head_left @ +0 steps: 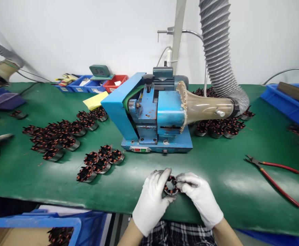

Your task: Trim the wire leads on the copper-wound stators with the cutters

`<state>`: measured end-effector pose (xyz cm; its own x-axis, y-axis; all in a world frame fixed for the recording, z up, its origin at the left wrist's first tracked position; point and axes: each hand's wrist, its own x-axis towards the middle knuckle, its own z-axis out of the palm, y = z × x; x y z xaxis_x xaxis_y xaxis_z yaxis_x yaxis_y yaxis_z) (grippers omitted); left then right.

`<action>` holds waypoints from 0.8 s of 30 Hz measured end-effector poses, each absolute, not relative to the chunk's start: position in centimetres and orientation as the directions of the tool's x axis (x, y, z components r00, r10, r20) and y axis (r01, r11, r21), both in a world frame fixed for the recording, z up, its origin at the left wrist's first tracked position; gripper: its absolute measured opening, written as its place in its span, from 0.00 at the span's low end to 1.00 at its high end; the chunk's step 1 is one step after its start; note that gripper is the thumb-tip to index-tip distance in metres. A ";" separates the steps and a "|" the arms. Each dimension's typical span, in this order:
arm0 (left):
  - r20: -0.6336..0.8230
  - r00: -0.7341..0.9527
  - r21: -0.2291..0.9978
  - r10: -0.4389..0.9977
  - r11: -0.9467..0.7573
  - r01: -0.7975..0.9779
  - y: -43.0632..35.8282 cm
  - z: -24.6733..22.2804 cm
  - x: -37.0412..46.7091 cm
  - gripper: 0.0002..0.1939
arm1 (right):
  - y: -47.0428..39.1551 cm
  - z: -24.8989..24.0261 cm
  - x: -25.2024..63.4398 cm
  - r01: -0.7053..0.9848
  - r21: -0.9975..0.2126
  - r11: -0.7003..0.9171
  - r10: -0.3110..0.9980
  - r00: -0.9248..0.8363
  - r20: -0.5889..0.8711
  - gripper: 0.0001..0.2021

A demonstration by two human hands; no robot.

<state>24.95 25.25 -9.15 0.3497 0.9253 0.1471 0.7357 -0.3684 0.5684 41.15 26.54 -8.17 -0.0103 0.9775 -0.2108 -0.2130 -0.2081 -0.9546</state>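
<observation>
Item in hand: one wound stator (170, 186), copper coils on a metal ring, held just above the near edge of the green bench (216, 164). Your left hand (152, 201) curls around its left side, gloved fingers closed on the rim; your right hand (200, 198) pinches the right side with thumb and forefinger, the other fingers folded (whether they grip a wire lead cannot be told).

Step, as judged: inspection or lead-dressing of a single piece, held between both hands. A next move would call for keeping the ring level and the coil wires clear of your glove tips.

Surroundings, outward:
- Blue bench machine (152, 116) straight ahead, near, with an extraction hose (216, 51) above it.
- Small cluster of stators (100, 162) to the left front, near.
- Larger batch of stators (54, 135) farther left; another batch (221, 124) behind the hose nozzle.
- Red-handled pliers (275, 176) to the right, well apart.

Open room: bare mat right of your hands; the bench edge lies directly beneath them.
</observation>
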 end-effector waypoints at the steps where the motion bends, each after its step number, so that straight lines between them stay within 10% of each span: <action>1: 0.174 0.335 0.557 0.926 -0.373 0.743 25.1 -9.1 25.3 0.39 | 26.4 -8.3 41.1 -0.273 -0.939 -0.209 0.973 0.036 -0.227 0.07; 11: 0.177 0.193 0.442 0.965 -0.253 0.861 25.4 -8.3 26.8 0.36 | 26.9 -6.5 44.6 -0.356 -0.935 -0.017 0.922 0.356 -0.152 0.10; 14: 0.176 0.199 0.464 0.964 -0.260 0.847 25.3 -8.6 25.6 0.44 | 26.0 -4.9 44.4 0.288 -0.958 0.006 1.000 -0.002 0.006 0.12; 17: 0.142 0.317 0.575 0.938 -0.339 0.745 24.9 -7.9 24.3 0.62 | 25.9 -4.0 43.0 0.717 -0.656 0.236 0.886 -0.436 -0.158 0.26; 24: 0.020 0.605 0.715 0.796 -0.435 0.548 27.8 -4.6 25.2 0.62 | 27.5 -5.3 42.9 0.668 -0.730 0.144 0.738 -0.564 -0.370 0.36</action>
<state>25.24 27.82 -4.63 0.6054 0.7957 0.0197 0.5479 -0.4346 0.7148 42.89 27.49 -5.33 -0.5640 0.7383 -0.3699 0.6679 0.1445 -0.7301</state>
